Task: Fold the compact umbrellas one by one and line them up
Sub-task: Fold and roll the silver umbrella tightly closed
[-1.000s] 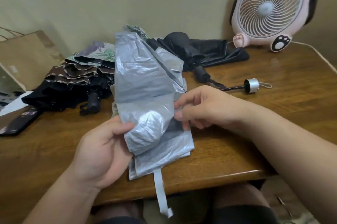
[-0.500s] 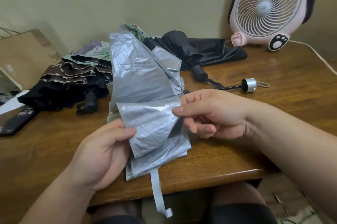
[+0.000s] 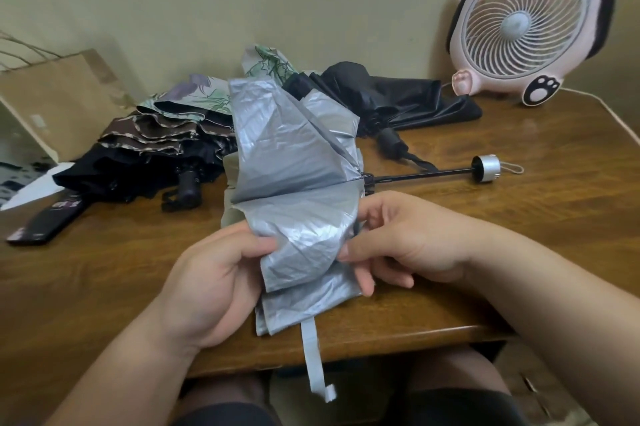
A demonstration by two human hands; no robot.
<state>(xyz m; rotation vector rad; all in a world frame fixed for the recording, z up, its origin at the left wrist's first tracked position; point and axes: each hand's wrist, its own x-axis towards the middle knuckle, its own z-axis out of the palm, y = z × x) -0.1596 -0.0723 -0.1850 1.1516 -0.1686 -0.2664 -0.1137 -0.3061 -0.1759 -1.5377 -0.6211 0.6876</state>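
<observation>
Left hand (image 3: pixel 214 273) and right hand (image 3: pixel 408 245) pinched the silver umbrella (image 3: pixel 294 155) from 9 and 3 o'clock; its shaft (image 3: pixel 422 175) pointed toward 3.

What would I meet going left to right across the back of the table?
First a brown paper bag, brown-edged dark umbrella, silver fabric umbrella, crumpled black umbrella, pink round desk fan.

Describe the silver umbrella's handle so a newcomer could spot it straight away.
Start at the pink fan at the far right of the table. Nearer the camera, a thin black shaft ends in a stubby silver handle with a small cord loop. The neighbouring umbrella handles are black; this one alone is silver.
</observation>
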